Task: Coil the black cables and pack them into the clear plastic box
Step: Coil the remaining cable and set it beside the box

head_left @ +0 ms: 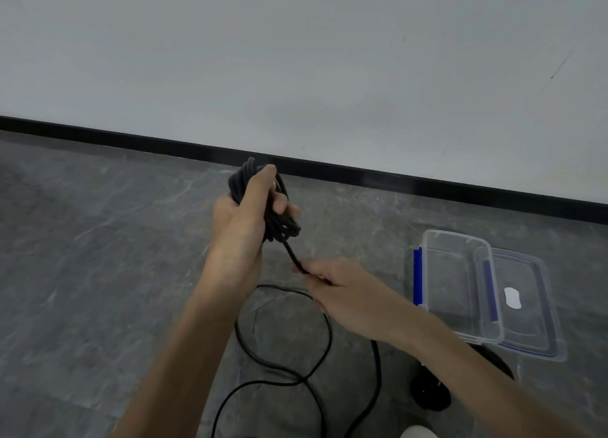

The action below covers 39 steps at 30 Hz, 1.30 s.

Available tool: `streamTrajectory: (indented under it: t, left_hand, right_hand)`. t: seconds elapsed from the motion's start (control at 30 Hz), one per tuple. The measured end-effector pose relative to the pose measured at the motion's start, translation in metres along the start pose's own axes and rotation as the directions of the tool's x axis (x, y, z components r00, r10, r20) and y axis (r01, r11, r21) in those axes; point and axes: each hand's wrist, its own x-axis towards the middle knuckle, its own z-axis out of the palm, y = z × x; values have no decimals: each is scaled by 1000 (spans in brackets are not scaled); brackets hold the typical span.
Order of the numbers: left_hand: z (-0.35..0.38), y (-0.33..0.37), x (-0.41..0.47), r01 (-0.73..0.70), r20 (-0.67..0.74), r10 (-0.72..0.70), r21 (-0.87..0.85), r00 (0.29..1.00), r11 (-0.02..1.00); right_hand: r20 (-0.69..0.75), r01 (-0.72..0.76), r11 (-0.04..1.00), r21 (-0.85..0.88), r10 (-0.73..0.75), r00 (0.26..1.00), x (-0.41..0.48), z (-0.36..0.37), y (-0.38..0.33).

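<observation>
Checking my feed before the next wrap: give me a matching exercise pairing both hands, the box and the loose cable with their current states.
Things:
1. left hand
2. right hand
3. clear plastic box
4. loose cable

States:
a. lies in loops on the floor
b. grips the coiled bundle
c. open, nothing inside
d. pinches one strand just below the coil

Pairs: 1-b, 2-d, 3-c, 4-a.

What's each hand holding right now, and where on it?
Left hand grips the black cable around its coiled loops; right hand pinches the same cable's loose strand just below the coil.
</observation>
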Motion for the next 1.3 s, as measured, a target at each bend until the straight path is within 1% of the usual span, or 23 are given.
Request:
streamTrajectory:
  t: [0.1, 0.17, 0.3, 0.4, 0.47, 0.67, 0.77, 0.83, 0.9, 0.93, 1.0, 1.07, 1.13, 1.2, 1.23, 1.3]
  left_hand:
    - [3, -1, -3, -14, 68, 16, -37, 998, 999]
    - [2, -2, -4, -67, 82, 67, -3, 994, 998]
    - [-2, -6, -5, -189, 36, 186, 240, 982, 952]
    - [-1, -7, -6, -221, 58, 214, 348, 975, 911]
    - [0, -7, -6, -224, 74, 212, 379, 974, 898]
    - [-2, -4, -5, -177, 15, 185, 372, 983, 911]
    - [-3, -3, -2, -136, -36, 157, 332, 987, 933]
    - [-4, -5, -1, -146, -44, 176, 381, 983, 913]
    - [-4, -7, -1, -172, -12, 198, 448, 980, 877]
    - [-5, -9, 0, -193, 15, 213, 484, 977, 854]
    - [-6, -12, 0, -251, 82, 252, 589, 964, 769]
    - [-7, -13, 2, -295, 129, 283, 662, 950, 689]
    - [-9, -14, 4, -317, 157, 293, 687, 943, 654]
    - [-12, -12, 5, -339, 201, 285, 714, 937, 613]
    - [-13, -12, 6, -352, 233, 271, 726, 934, 591]
    - [-15, -14, 6, -391, 320, 224, 738, 920, 550]
  right_hand:
    - [85, 27, 999, -39, -23, 996, -1, 5, -3]
    - [125, 55, 997, -54, -47, 991, -3, 6, -6]
    - [136, 92, 996, -18, -89, 987, -7, 3, -11]
    - [119, 53, 998, 35, -57, 991, -8, 0, -11]
    - [74, 9, 999, 51, -13, 997, -7, -1, -9]
    - [17, -47, 997, 58, 46, 999, -7, -6, -7]
    - [8, -14, 1000, 27, 14, 1000, -8, -7, -8]
    - [10, 25, 999, 21, -26, 1000, -7, -6, -9]
    - [7, 47, 998, 37, -48, 999, -7, -5, -10]
    - [13, 48, 996, 76, -49, 999, -8, -6, -10]
    - [51, 23, 969, 245, -36, 998, -11, -10, -11]
    - [99, -24, 881, 472, -26, 995, -16, -15, -12]
    - [151, -79, 759, 647, -27, 988, -19, -20, -14]
    - [193, -128, 686, 716, -18, 981, -20, -21, -15]
    - [200, -144, 679, 720, -5, 980, -20, -21, -16]
    - [178, -138, 718, 682, 19, 984, -20, -22, -17]
